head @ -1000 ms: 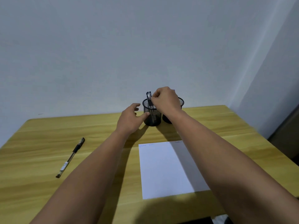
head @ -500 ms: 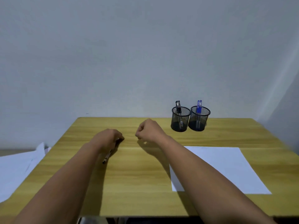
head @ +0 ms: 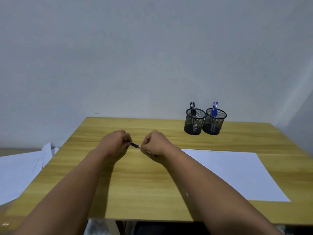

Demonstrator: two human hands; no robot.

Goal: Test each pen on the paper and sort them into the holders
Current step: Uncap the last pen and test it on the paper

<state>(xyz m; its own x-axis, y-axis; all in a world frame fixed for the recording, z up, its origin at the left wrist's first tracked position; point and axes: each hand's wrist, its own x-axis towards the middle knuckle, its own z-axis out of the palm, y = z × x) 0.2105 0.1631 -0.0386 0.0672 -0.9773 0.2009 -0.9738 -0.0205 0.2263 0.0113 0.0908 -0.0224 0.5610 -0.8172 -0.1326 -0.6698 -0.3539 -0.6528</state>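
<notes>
A wooden bench is carrying everything, with a grey wall rising behind it. A white sheet of paper is lying flat to the right of the grip, its near-left part passing under the right forearm. Loose white papers are lying off the bench's left edge, partly cut off by the frame. Two black mesh holders are standing side by side, well beyond and right of the grip: the left holder is keeping black pens, the right holder blue ones. The left hand and right hand are both curling tightly round a dark pen; only its middle is showing, its ends being hidden inside the fists.
</notes>
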